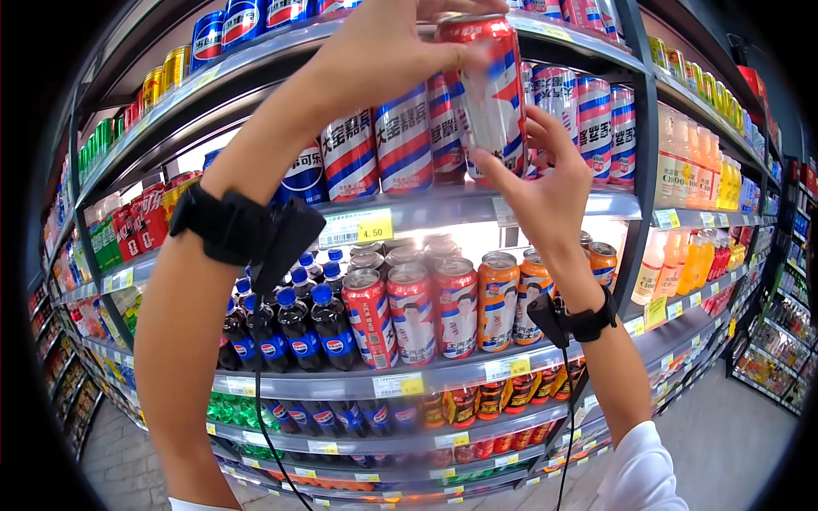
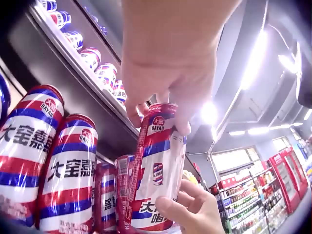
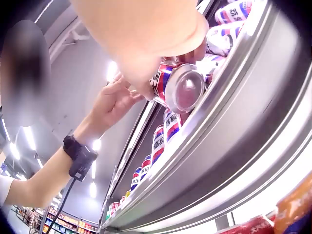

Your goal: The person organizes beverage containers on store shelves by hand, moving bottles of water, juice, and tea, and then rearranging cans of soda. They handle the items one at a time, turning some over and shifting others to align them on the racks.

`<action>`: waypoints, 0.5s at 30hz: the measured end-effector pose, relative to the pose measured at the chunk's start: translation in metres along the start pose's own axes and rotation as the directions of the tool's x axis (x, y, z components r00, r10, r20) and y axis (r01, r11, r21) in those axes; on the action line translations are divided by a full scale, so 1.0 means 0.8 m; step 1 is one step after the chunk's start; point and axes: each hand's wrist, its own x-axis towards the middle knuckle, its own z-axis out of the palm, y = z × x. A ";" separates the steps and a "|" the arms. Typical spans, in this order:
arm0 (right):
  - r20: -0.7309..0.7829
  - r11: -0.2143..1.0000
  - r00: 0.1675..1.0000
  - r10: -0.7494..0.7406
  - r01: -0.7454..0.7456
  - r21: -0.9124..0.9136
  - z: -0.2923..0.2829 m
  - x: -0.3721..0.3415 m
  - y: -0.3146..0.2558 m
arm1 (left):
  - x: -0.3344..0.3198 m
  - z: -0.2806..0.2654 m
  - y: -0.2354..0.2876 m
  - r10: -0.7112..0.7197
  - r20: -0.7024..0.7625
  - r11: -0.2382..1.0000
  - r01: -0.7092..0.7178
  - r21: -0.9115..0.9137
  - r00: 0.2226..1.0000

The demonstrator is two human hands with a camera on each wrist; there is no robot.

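A tall soda can (image 1: 498, 111) with red, white and blue stripes is held upright in front of the shelf at the upper middle of the head view. My left hand (image 1: 388, 55) grips it near the top, with thumb and fingers on either side of the rim in the left wrist view. Lower down, my right hand (image 1: 554, 183) holds the can between thumb and fingers. The right wrist view shows the can's silver base (image 3: 187, 90). Behind it stand striped cans (image 1: 405, 140) of similar design on the same shelf.
The metal shelf edge (image 1: 443, 209) runs just below the held can, with a yellow price tag (image 1: 375, 226). Cola bottles (image 1: 332, 328) and orange cans (image 1: 498, 298) fill the shelf beneath. An upright post (image 1: 645, 128) stands to the right, beside pale bottled drinks (image 1: 673, 153).
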 end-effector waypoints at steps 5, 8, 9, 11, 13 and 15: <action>0.156 0.981 0.972 0.174 -0.185 0.057 0.010 0.004 -0.006 | 0.010 0.006 0.002 0.000 -0.087 0.971 0.021 0.239 0.996; 0.088 0.994 0.992 0.086 -0.091 0.062 0.016 0.004 0.002 | 0.002 0.002 0.012 -0.056 -0.101 0.977 0.075 0.200 0.993; 0.104 0.999 0.993 0.048 -0.047 -0.009 0.013 0.006 0.000 | 0.001 0.000 0.011 -0.031 -0.094 0.984 0.047 0.170 0.995; 0.117 0.997 0.993 0.010 0.000 -0.078 0.011 0.007 0.000 | 0.004 0.005 0.012 -0.089 -0.124 0.972 0.113 0.204 0.988; 0.153 0.972 0.986 -0.068 0.100 -0.211 0.012 0.007 0.004 | 0.006 0.008 0.013 -0.142 -0.155 0.956 0.176 0.234 0.978; 0.145 0.980 0.989 -0.043 0.070 -0.185 0.015 0.005 -0.002 | 0.006 0.011 0.004 -0.139 -0.159 0.967 0.169 0.193 0.977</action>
